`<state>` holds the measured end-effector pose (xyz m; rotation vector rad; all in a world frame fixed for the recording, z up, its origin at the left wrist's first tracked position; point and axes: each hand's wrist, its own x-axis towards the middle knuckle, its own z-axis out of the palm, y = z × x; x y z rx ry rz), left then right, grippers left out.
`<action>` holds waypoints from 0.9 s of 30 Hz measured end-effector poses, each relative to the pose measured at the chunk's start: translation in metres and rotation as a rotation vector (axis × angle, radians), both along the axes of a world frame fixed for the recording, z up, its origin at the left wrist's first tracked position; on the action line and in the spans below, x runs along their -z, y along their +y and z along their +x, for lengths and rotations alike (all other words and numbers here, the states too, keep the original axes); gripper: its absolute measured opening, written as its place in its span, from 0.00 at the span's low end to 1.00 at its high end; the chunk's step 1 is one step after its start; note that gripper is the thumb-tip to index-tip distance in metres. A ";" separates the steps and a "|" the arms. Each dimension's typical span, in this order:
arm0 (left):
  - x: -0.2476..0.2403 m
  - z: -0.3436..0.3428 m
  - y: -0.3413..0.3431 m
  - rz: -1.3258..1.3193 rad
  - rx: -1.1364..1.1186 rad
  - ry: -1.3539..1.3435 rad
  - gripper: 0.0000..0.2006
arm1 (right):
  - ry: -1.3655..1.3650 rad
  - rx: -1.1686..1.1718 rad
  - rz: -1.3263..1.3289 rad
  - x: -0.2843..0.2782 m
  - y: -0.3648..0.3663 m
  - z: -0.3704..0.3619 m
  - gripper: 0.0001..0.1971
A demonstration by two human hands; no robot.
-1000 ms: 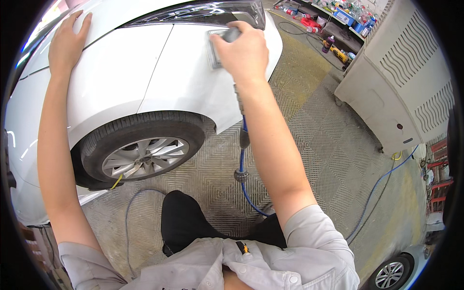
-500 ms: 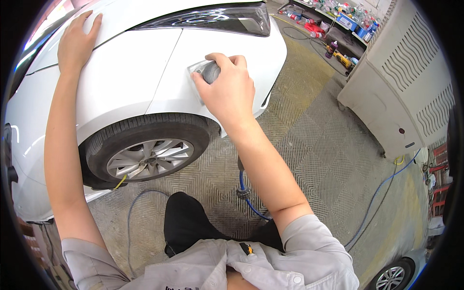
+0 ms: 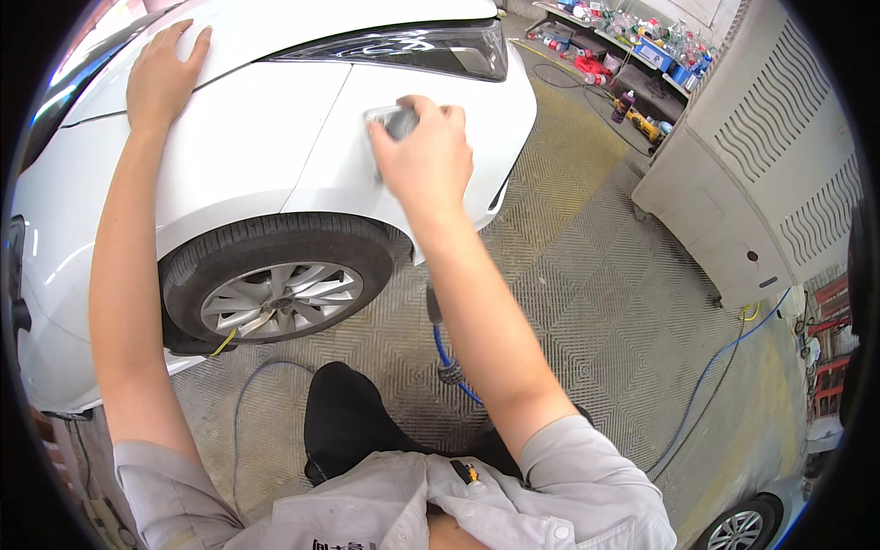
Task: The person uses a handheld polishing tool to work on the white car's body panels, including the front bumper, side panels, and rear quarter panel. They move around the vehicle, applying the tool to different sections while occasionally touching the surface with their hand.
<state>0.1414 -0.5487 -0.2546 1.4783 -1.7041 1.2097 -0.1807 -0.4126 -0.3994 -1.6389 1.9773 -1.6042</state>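
Note:
My right hand (image 3: 426, 156) grips the rounded dark grey knob of a hand sanding block (image 3: 401, 122). Its flat pale base rests against the white front bumper (image 3: 490, 115) of a car, below the headlight (image 3: 412, 50) and right of the panel seam. The fingers curl over the knob, and the pad's working face is hidden. My left hand (image 3: 163, 82) lies flat on the white fender (image 3: 220, 147) by the hood edge, thumb apart from the fingers, holding nothing. Under the wheel arch sits the front tyre with its silver alloy wheel (image 3: 282, 302).
A blue hose (image 3: 443, 348) hangs below my right forearm. Another hose (image 3: 243, 394) runs along the patterned floor (image 3: 587, 266). At right stands a large beige vented cabinet (image 3: 733, 174); behind it, a cluttered shelf (image 3: 632, 46) holds bottles. Another car's wheel (image 3: 738, 530) shows at lower right.
My right hand has slid the sanding block up the bumper toward the headlight. My left hand stays on the fender. The whole view has shifted slightly.

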 end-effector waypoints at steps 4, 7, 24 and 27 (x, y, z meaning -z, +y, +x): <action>0.001 -0.002 0.002 -0.005 -0.015 0.006 0.29 | -0.113 0.021 -0.164 0.056 0.024 0.015 0.22; 0.000 -0.001 0.002 -0.012 -0.022 -0.009 0.29 | -0.151 0.038 -0.185 0.094 0.031 0.012 0.22; -0.004 -0.075 -0.028 0.185 0.066 -0.259 0.36 | -0.213 0.189 -0.182 0.109 -0.033 -0.112 0.23; -0.013 -0.089 -0.047 0.163 0.093 -0.373 0.34 | -0.244 0.150 -0.099 0.097 -0.039 -0.137 0.24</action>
